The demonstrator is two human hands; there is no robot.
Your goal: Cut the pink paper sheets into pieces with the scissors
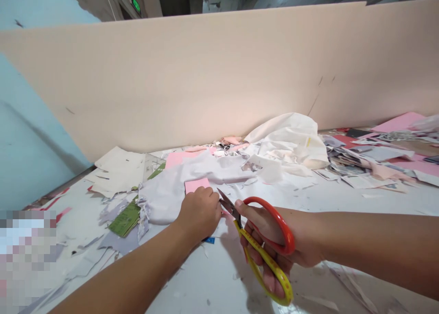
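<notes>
My left hand [200, 211] is closed on a small pink piece of paper [196, 185], whose upper part shows beyond my knuckles. To its right, my right hand [263, 223] grips a pair of scissors [287, 235] with one red and one yellow handle loop. The scissors' blades are parted and point up and left, with their tips close beside my left fingers. Whether the blades touch the paper is hidden by my hand. Below my left hand a small blue piece [210, 240] peeks out on the white tabletop [206, 286].
White cloth [161, 197] lies spread behind my hands, with a heaped white sheet [291, 140] beyond. A green packet [125, 219] and torn cream paper [118, 170] lie left. Mixed paper scraps [360, 160] pile up right. A beige panel [206, 85] bounds the table's back.
</notes>
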